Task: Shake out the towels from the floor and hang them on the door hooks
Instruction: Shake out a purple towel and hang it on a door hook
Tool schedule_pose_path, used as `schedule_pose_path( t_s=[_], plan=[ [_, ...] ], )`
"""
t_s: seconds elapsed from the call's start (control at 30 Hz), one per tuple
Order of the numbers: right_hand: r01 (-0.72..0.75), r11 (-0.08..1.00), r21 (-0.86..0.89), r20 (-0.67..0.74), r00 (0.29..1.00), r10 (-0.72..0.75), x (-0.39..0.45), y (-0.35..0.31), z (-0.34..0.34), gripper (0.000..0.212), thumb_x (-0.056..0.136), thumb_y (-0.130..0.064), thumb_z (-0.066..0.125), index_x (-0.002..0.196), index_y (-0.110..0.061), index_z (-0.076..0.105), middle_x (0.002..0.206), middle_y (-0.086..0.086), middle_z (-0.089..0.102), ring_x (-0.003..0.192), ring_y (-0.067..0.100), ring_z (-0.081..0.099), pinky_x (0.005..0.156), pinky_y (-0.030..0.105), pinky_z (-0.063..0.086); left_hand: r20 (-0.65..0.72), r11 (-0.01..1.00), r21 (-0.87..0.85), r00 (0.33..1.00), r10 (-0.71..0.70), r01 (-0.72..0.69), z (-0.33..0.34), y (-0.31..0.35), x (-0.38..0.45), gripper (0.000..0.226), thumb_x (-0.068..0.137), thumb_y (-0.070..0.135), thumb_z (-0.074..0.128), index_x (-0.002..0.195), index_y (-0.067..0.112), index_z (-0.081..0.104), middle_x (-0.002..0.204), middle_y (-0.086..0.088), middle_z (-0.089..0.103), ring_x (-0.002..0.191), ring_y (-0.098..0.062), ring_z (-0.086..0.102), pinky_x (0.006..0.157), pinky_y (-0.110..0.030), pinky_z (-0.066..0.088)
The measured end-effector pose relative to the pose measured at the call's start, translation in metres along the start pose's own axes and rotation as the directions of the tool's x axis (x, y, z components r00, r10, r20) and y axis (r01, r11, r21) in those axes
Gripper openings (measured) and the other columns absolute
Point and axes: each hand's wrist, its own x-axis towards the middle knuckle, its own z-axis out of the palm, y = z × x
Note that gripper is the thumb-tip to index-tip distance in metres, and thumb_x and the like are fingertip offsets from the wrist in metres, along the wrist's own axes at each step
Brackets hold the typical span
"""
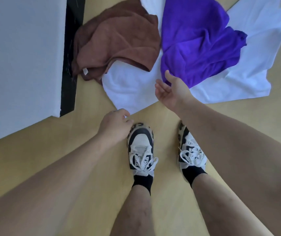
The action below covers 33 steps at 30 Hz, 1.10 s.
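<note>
Three towels lie crumpled on the wooden floor (88, 133), far from the feet: the brown towel (119, 43) at far left against the dark base of a white panel (22, 57), the purple towel (197, 43) at far right, and the white towel (129, 89) spread beneath both. No door hooks are in view.

The right hand (169, 91) hovers, palm up with fingers relaxed and spread, holding nothing, over the near edge of the purple towel. The left hand (115, 124) hangs above the left shoe (140, 142), fingers loosely curled, holding nothing.

The step in hand appears to be the first pickup. Recommended procedure: take the purple towel first, since it lies on top. Grip one edge or corner, not the bunched middle. Lift until it clears the white towel, then bring the left hand to a second corner so the shake opens the cloth fully.
</note>
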Motion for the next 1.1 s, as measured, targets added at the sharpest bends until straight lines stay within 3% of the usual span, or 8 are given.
schedule_pose_path(
  t_s=[0.27,0.4,0.47,0.67,0.77,0.9,1.0,1.1],
  plan=[
    [0.045,0.915,-0.4,-0.064,0.995,-0.077,-0.054,-0.001,-0.006,0.01,0.098,-0.018,0.06,0.091,-0.011,0.058,0.083,0.006,0.067,0.069,0.018,0.062,0.063,0.029,0.053,-0.024,0.997,-0.074,1.0,-0.003,0.001,-0.027,0.021,-0.037,0.032,0.095,0.033,0.062,0.124,0.02,0.065,0.124,-0.001,0.064,0.112,-0.02,0.059,0.096,-0.038,0.051],
    [0.071,0.814,-0.576,-0.018,0.995,-0.1,-0.135,0.004,-0.03,0.013,0.098,-0.019,0.059,0.109,-0.013,0.056,0.083,0.007,0.068,0.068,0.018,0.063,0.056,0.026,0.053,-0.039,0.994,-0.101,0.998,0.042,-0.046,-0.051,0.061,-0.089,0.032,0.096,0.034,0.06,0.126,0.022,0.064,0.126,-0.001,0.062,0.111,-0.021,0.059,0.094,-0.039,0.053],
    [0.111,0.778,-0.618,0.023,0.992,-0.124,-0.188,-0.002,-0.035,0.008,0.099,-0.018,0.058,0.092,-0.014,0.055,0.082,0.007,0.066,0.066,0.018,0.06,0.057,0.027,0.051,-0.05,0.992,-0.08,0.994,0.095,-0.099,-0.067,0.088,-0.125,0.032,0.097,0.033,0.06,0.126,0.022,0.063,0.128,-0.002,0.062,0.116,-0.021,0.057,0.097,-0.035,0.049],
    [0.336,0.542,-0.77,0.107,0.906,-0.41,-0.355,-0.051,-0.02,0.014,0.091,-0.02,0.064,0.08,-0.011,0.06,0.07,0.004,0.056,0.065,0.021,0.052,0.067,0.033,0.047,-0.069,0.953,0.004,0.951,0.303,-0.303,-0.135,0.179,-0.252,0.034,0.096,0.03,0.061,0.128,0.02,0.063,0.128,-0.005,0.062,0.113,-0.026,0.06,0.094,-0.032,0.047],
    [0.433,0.36,-0.826,0.187,0.814,-0.55,-0.451,-0.082,-0.011,0.018,0.09,-0.021,0.062,0.072,-0.02,0.064,0.074,0.004,0.066,0.069,0.02,0.06,0.064,0.032,0.047,-0.049,0.891,0.154,0.897,0.439,-0.428,-0.177,0.219,-0.322,0.036,0.097,0.026,0.058,0.133,0.021,0.059,0.133,-0.007,0.059,0.121,-0.027,0.055,0.097,-0.034,0.045],
    [0.554,0.264,-0.79,0.282,0.71,-0.645,-0.575,-0.119,-0.016,0.024,0.094,-0.016,0.056,0.076,-0.001,0.056,0.068,0.002,0.048,0.068,0.018,0.044,0.061,0.03,0.034,0.043,0.777,0.222,0.802,0.596,-0.589,-0.231,0.283,-0.407,0.053,0.097,0.012,0.052,0.147,0.028,0.045,0.151,0.0,0.045,0.132,-0.025,0.048,0.106,-0.036,0.044],
    [0.678,0.309,-0.668,0.332,0.642,-0.691,-0.66,-0.141,-0.036,0.021,0.095,-0.014,0.053,0.091,0.006,0.059,0.077,0.006,0.054,0.073,0.016,0.051,0.072,0.035,0.048,0.15,0.677,0.187,0.702,0.697,-0.712,-0.263,0.342,-0.474,0.067,0.091,0.006,0.054,0.147,0.04,0.042,0.15,0.0,0.049,0.13,-0.028,0.053,0.093,-0.034,0.053],
    [0.769,0.38,-0.514,0.321,0.583,-0.746,-0.741,-0.16,-0.064,0.016,0.1,-0.008,0.052,0.1,-0.003,0.067,0.084,0.003,0.066,0.074,0.011,0.063,0.074,0.027,0.052,0.284,0.554,0.147,0.572,0.77,-0.819,-0.28,0.397,-0.553,0.072,0.079,0.015,0.06,0.144,0.041,0.045,0.142,0.005,0.055,0.127,-0.018,0.055,0.1,-0.035,0.053]
  ],
)
